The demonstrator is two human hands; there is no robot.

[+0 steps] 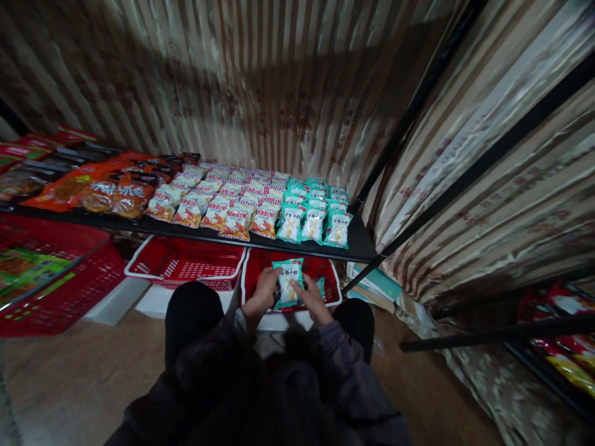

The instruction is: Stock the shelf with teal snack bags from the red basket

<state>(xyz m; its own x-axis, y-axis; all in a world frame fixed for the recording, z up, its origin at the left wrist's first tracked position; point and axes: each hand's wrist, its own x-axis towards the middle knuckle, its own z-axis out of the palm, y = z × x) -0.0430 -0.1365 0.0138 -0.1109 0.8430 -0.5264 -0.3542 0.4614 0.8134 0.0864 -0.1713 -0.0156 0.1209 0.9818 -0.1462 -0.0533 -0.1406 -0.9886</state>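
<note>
Between my two hands is a green-and-white snack bag (289, 286), its printed front facing up. My left hand (266, 290) grips its left edge, and my right hand (310, 297) closes on its lower right side. Directly beneath is a red plastic basket with a white rim (335, 291); a bit of another green bag (320, 285) shows inside it, right of my hand. On the black shelf (297, 248) just beyond, matching green bags (312, 224) stand in short rows at the right end.
White-and-orange snack bags (237, 217) and larger orange bags (111, 192) fill the shelf leftward. A second red basket (186, 263) and a bigger red basket (93, 291) stand at left. Black metal bars (446, 204) slant across the right, before striped curtains (297, 93).
</note>
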